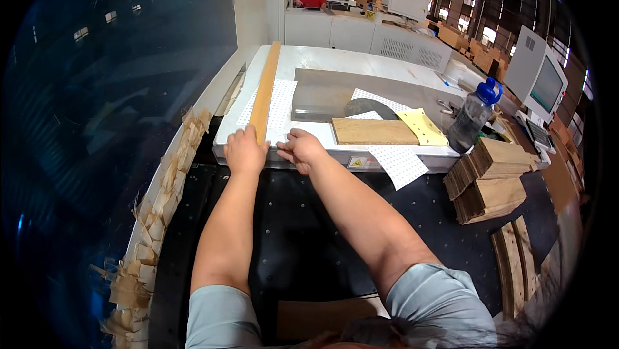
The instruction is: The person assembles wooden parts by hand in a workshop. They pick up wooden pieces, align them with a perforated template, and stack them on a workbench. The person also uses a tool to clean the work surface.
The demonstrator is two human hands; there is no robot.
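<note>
The person wears a pale, greyish-blue top with short, loose sleeves. The left sleeve (222,317) is plain and softly creased, its hem circling the arm near the elbow. The right sleeve (442,304) is cut wide, with deeper folds and shaded hollows across the cloth. Both forearms are bare, thicker toward the elbow and tapering to narrow wrists. The left hand (245,150) and right hand (304,150) are bare too.

Ahead of the hands (245,153), the wooden strip (265,94) is honey-brown, the worktop (309,59) white; to their right, yellow paper (423,126), a grey-dotted white sheet (396,164), a blue bottle cap (490,89).
</note>
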